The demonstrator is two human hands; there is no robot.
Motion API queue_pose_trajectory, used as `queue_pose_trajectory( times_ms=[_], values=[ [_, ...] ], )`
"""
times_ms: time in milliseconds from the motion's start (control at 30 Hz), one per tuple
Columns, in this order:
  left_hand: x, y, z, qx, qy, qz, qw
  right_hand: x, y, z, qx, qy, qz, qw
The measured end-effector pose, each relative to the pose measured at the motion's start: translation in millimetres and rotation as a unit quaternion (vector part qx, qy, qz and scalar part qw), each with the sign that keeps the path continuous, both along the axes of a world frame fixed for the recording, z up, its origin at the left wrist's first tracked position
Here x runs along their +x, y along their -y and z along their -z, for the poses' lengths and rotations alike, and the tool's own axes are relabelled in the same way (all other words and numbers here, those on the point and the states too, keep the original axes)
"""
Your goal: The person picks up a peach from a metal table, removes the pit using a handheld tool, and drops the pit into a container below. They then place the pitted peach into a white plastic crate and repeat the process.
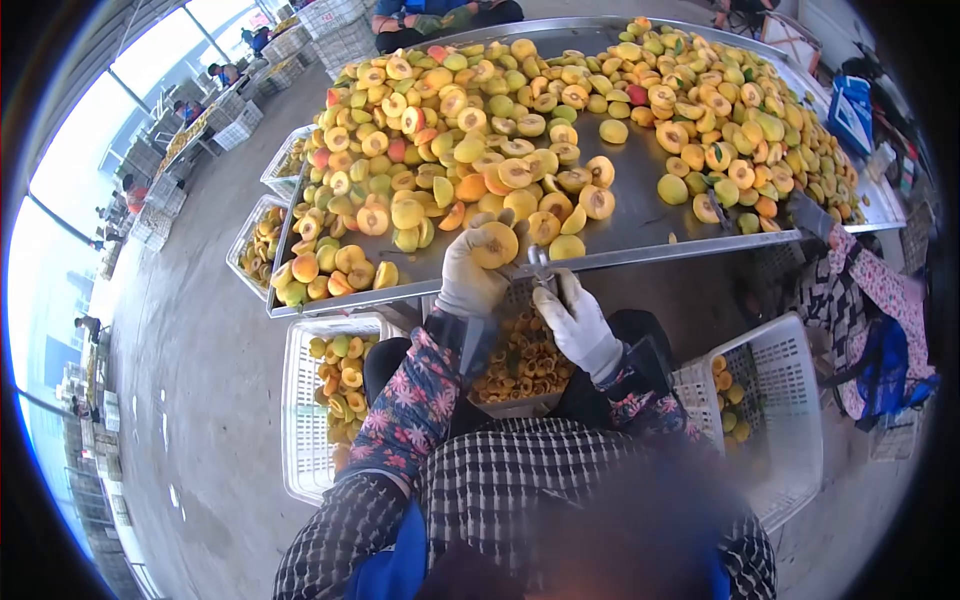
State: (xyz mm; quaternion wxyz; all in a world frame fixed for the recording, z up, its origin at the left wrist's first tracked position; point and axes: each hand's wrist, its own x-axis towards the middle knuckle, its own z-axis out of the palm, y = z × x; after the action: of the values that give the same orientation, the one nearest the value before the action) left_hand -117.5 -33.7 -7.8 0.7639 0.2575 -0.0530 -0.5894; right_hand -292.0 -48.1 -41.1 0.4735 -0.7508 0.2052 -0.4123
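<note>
My left hand (472, 282), in a whitish glove, is closed on a peach half (494, 246) with its cut face up, above the near edge of the metal table (650, 250). My right hand (578, 328), gloved too, grips a small metal pitting tool (540, 264) whose tip points toward the table, close beside the peach half. The tool's exact shape is too small to make out. Heaped on the table past both hands are halved peaches (440, 130). Below my hands, between my knees, a container holds peach pits and scraps (522, 360).
A white crate (300, 420) with peach halves stands at my left, another white crate (790, 420) at my right. Two more crates sit beyond the table's left side. A co-worker's gloved hand (810, 215) rests at the table's right edge; another person (440, 18) sits across.
</note>
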Motion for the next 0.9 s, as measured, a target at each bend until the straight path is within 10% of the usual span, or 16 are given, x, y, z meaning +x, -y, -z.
queue_pose_trajectory(
  times_ms=[567,900],
  values=[
    [-13,-23,-12,0.088,0.288,-0.026,0.953,11,0,-22,-0.171,-0.312,0.015,0.934],
    [-4,-29,-19,0.171,0.446,0.078,0.875,12,-6,-26,-0.036,-0.17,-0.088,0.981]
  ],
)
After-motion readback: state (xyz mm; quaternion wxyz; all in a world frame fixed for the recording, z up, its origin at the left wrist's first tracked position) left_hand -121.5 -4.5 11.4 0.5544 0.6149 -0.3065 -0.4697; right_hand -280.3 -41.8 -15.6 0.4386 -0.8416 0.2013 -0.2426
